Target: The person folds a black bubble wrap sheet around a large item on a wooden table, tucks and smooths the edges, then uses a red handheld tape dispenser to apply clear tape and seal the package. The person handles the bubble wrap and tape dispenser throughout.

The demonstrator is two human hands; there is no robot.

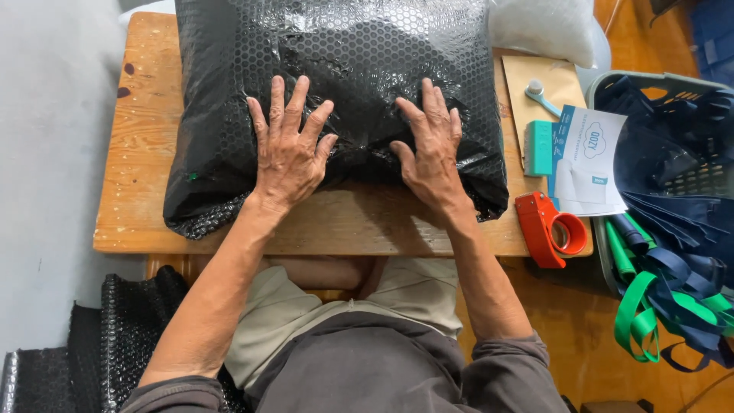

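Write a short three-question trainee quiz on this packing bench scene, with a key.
1. True or false: both hands press flat on the black bubble-wrap package.
2. Which tool lies at the table's right front corner? A) scissors B) red tape dispenser C) stapler
3. Fill in: the basket to the right holds dark blue and ____ straps.

Key:
1. True: left hand and right hand lie palm down, fingers spread.
2. B, the red tape dispenser.
3. Green; the straps spill over its edge.

- Under both hands, a black bubble-wrap package (344,84) is showing a honeycomb pattern.
- Right of the right hand (432,153), a red tape dispenser (547,226) is sitting beside green-and-navy straps (657,298).
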